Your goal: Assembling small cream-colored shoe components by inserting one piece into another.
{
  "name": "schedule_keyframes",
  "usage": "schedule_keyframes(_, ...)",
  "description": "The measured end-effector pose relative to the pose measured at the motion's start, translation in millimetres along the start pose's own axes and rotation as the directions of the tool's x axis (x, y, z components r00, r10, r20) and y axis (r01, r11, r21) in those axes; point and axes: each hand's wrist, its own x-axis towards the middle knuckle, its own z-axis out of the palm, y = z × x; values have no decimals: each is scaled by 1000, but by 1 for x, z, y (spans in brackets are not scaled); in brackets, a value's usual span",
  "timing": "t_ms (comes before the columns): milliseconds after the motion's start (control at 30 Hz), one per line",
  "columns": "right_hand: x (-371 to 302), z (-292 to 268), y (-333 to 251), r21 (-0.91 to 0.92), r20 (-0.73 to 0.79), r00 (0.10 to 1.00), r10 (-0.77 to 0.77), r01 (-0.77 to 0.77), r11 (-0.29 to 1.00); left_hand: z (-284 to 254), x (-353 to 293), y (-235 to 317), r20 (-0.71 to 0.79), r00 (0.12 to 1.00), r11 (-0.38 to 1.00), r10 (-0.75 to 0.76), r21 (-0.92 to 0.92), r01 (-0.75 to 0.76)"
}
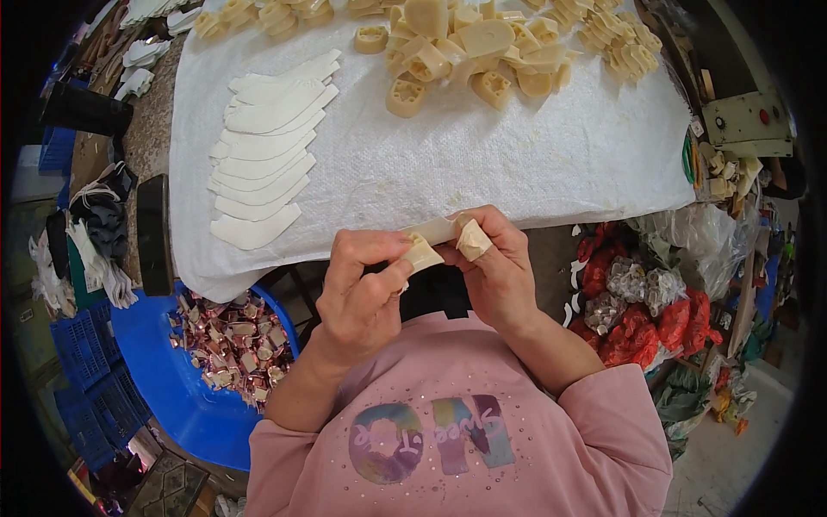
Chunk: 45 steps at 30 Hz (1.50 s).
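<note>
Just off the table's near edge, my left hand point(362, 289) pinches a small beige shoe heel point(422, 253) between thumb and fingers. A white curved strip point(433, 231) stretches from the heel to my right hand point(506, 280), whose fingers grip its other end. Pale tape point(474, 241) wraps my right thumb. How far the strip lies against the heel is hidden by my fingers. Beyond my hands, several white curved strips point(258, 185) overlap in a slanting row at the left of the table. A heap of similar beige heels point(495, 43) lies at the far side.
White woven sheeting point(431, 155) covers the table. At lower left stands a blue basin point(159, 379) of shiny pinkish pieces point(233, 340). A dark flat slab point(153, 233) lies by the table's left edge. Red plastic bags point(633, 340) sit at right, below a greenish machine box point(745, 125).
</note>
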Motion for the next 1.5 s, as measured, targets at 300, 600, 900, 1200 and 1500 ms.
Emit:
schedule_keyframes(300,2,12,-6,-262,11,998,-66,67,963,8,7,3,47,998,954,45,294,-56)
schedule_keyframes(600,20,-1,-29,-705,223,975,-7,166,690,1,4,2,44,964,965,-263,33,262)
schedule_keyframes(900,42,-20,-36,-229,343,872,349,-282,932,4,2,2,87,963,904,-256,-331,271)
schedule_keyframes(1200,41,-8,-30,-454,248,907,340,-201,868,7,2,-1,93,954,935,-285,-194,298)
schedule_keyframes(1500,38,-14,-11,-431,326,939,-109,250,867,13,6,4,12,726,548,-687,-649,528)
